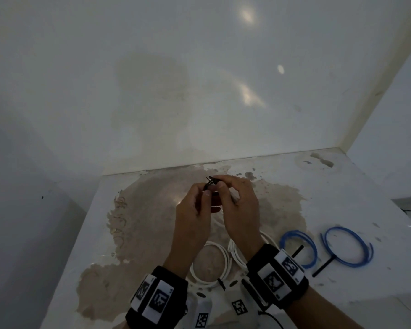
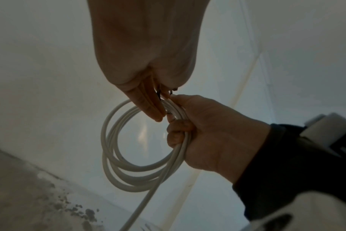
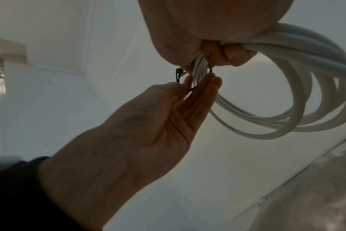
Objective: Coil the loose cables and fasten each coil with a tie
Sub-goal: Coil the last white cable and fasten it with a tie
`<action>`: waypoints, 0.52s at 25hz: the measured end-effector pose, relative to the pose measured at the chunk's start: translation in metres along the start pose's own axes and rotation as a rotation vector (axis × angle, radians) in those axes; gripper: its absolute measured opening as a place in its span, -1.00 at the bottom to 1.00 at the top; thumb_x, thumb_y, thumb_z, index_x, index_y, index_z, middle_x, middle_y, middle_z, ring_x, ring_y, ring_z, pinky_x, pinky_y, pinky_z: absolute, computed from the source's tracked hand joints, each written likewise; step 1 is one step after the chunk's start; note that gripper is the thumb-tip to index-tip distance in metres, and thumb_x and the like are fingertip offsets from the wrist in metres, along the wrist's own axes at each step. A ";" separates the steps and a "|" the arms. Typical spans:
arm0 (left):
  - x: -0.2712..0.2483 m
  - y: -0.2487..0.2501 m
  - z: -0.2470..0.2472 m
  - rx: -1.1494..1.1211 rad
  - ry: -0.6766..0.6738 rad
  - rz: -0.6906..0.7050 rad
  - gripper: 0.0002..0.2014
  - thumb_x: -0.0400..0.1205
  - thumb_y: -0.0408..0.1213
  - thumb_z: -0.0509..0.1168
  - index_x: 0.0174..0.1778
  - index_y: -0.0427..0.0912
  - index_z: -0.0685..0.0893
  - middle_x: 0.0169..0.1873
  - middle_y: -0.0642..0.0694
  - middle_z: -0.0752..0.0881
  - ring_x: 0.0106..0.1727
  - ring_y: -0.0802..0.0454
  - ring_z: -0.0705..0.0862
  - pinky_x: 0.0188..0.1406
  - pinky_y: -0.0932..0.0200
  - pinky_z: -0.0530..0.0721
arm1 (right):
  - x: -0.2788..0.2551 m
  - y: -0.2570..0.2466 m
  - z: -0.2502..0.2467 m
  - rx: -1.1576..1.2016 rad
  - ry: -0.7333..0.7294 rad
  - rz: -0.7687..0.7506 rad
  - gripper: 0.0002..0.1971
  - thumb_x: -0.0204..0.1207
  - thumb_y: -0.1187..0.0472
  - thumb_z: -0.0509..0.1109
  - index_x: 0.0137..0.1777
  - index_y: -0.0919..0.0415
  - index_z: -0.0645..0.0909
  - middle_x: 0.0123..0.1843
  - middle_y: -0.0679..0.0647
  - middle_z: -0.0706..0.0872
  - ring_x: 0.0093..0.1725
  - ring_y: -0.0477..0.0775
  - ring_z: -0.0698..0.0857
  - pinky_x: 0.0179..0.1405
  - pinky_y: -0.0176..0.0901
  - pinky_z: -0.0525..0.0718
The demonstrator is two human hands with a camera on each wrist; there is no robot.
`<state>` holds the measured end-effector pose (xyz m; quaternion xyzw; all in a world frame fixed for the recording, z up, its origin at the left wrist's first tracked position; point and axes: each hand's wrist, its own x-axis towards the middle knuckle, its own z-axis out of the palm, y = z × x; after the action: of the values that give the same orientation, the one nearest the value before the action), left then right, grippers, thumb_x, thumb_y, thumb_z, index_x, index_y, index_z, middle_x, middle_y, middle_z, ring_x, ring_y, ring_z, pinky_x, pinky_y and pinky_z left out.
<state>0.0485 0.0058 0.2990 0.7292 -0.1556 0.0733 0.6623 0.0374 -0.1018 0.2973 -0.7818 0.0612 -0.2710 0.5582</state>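
Observation:
My right hand (image 1: 220, 184) grips a coiled white cable (image 2: 117, 156) by one side of its bundle, fingers curled round the strands (image 3: 286, 109). A black tie (image 1: 211, 180) is looped round the bundle just beside that grip. My left hand (image 1: 205, 191) pinches the tie (image 3: 178, 76) between thumb and forefinger, its other fingers nearly straight. Both hands are raised above the stained white table (image 1: 342, 210). In the head view the held coil is mostly hidden behind the hands. A loose cable end trails down from the coil (image 2: 140, 207).
Two blue coils (image 1: 299, 248) (image 1: 349, 248) lie at the right, each with a black tie sticking out. Two white coils (image 1: 209, 264) (image 1: 237, 255) lie under my wrists. A white wall (image 1: 199, 91) rises behind the table; the table's left edge (image 1: 81, 233) runs diagonally.

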 end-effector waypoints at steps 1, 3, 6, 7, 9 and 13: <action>0.000 -0.001 0.001 -0.033 -0.006 -0.026 -0.76 0.79 -0.32 0.09 0.17 -0.26 0.65 -0.07 -0.07 0.81 -0.05 0.03 0.83 -0.07 0.09 0.79 | 0.000 -0.001 0.000 0.027 0.002 0.011 -0.82 0.69 0.10 0.31 0.16 -0.11 0.71 0.13 -0.08 0.63 0.07 -0.27 0.66 0.03 -0.46 0.62; 0.001 -0.003 0.002 -0.101 -0.004 -0.069 -0.74 0.79 -0.32 0.07 0.15 -0.28 0.66 -0.08 -0.11 0.82 -0.06 -0.02 0.83 -0.09 0.08 0.79 | 0.000 -0.003 -0.001 0.035 0.005 0.006 -0.83 0.69 0.11 0.32 0.15 -0.12 0.71 0.12 -0.07 0.64 0.08 -0.26 0.66 0.03 -0.48 0.60; 0.003 -0.002 0.004 -0.169 0.015 -0.096 -0.70 0.80 -0.31 0.04 0.10 -0.33 0.67 -0.09 -0.19 0.82 -0.07 -0.08 0.84 -0.10 0.05 0.80 | 0.001 -0.005 -0.004 0.045 0.013 -0.025 -0.84 0.67 0.11 0.32 0.13 -0.17 0.68 0.12 -0.04 0.67 0.10 -0.33 0.63 0.04 -0.58 0.54; 0.003 -0.001 0.004 -0.174 0.021 -0.092 -0.70 0.81 -0.31 0.03 0.08 -0.34 0.67 -0.10 -0.21 0.81 -0.07 -0.10 0.83 -0.10 0.04 0.81 | 0.001 -0.006 -0.005 0.057 0.014 -0.031 -0.84 0.67 0.12 0.33 0.12 -0.18 0.67 0.12 -0.03 0.67 0.10 -0.33 0.63 0.05 -0.59 0.53; 0.004 0.000 0.004 -0.181 0.032 -0.083 -0.70 0.81 -0.31 0.03 0.07 -0.33 0.66 -0.11 -0.23 0.81 -0.08 -0.13 0.83 -0.11 0.00 0.81 | 0.003 -0.007 -0.006 0.081 0.014 -0.032 -0.82 0.67 0.15 0.34 0.11 -0.18 0.67 0.11 0.00 0.68 0.09 -0.30 0.65 0.06 -0.57 0.54; 0.005 0.003 0.002 -0.161 0.037 -0.066 -0.71 0.81 -0.30 0.03 0.09 -0.33 0.65 -0.10 -0.23 0.81 -0.08 -0.13 0.83 -0.10 -0.04 0.81 | 0.005 -0.010 -0.008 0.084 0.001 -0.049 -0.81 0.66 0.21 0.36 0.09 -0.16 0.67 0.09 0.05 0.70 0.06 -0.36 0.63 0.04 -0.62 0.50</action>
<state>0.0518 0.0028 0.3033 0.6768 -0.1247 0.0519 0.7236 0.0357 -0.1065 0.3095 -0.7588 0.0305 -0.2873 0.5838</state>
